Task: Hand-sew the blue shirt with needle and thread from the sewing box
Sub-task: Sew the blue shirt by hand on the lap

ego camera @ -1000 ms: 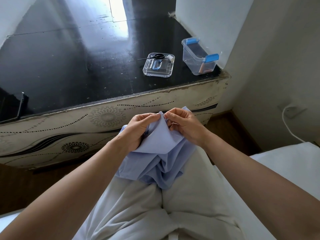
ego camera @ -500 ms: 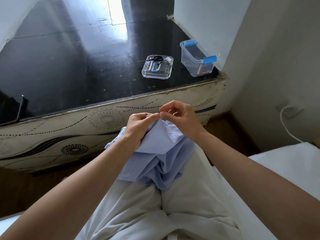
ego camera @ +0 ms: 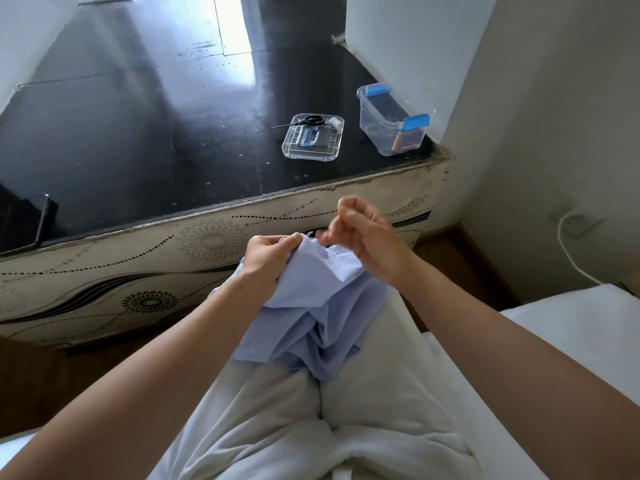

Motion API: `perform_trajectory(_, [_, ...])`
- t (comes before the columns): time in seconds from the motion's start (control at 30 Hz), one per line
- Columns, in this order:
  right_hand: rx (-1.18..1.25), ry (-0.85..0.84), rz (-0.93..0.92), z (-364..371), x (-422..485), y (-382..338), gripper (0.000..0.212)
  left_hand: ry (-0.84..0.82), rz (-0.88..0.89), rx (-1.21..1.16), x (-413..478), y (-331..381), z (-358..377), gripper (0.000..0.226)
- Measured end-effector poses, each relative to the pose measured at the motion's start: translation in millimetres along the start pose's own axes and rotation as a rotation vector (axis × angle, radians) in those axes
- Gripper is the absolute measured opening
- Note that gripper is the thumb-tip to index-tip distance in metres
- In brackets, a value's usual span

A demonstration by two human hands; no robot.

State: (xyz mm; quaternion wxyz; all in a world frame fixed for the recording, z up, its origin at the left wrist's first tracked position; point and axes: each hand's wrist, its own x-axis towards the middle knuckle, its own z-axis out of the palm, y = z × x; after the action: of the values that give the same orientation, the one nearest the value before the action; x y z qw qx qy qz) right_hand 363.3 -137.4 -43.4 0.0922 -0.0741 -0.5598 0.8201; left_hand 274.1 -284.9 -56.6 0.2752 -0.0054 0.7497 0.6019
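Gripping shirt (ego camera: 311,306) fold with curled left hand (ego camera: 268,258) over lap; pinching right hand (ego camera: 367,233) fingertips together just above, on what, cannot tell.

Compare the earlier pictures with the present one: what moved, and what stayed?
The right hand rose away from the pinched edge of the blue shirt, its fingers pinched together as if drawing thread through; needle and thread are too fine to see. The left hand still grips the fold. Sewing box, lid and scissors stayed put.
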Motion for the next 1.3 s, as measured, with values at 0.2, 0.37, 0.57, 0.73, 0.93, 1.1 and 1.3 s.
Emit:
perform_trajectory(0.2, [0.170, -0.833, 0.673, -20, -27, -15, 0.013, 0.031, 0.010, -0.133, -2, 5, 0, 0.018])
perform_trajectory(0.37, [0.024, -0.451, 0.575, -20, -20, -12, 0.007, 0.024, 0.030, -0.116, -9, 8, 1, 0.018])
perform_trajectory(0.57, [-0.411, 0.170, 0.221, -3, -6, 4, 0.016, -0.054, 0.047, -0.110, -19, 13, -1, 0.016])
perform_trajectory(0.73, [-0.545, 0.250, 0.091, 8, 1, 10, 0.007, -0.108, 0.046, -0.102, -19, 11, -6, 0.023])
perform_trajectory(0.93, [-0.535, 0.184, 0.024, 5, 1, 10, 0.013, -0.154, 0.085, -0.041, -16, 6, -14, 0.009])
perform_trajectory(1.1, [-0.345, 0.125, 0.050, 0, 1, 5, 0.018, -0.220, 0.156, -0.018, -17, 5, -17, 0.010])
perform_trajectory(1.3, [-0.282, -0.073, 0.220, -9, 3, 4, 0.016, -0.236, 0.225, 0.069, -15, 3, -18, 0.010])
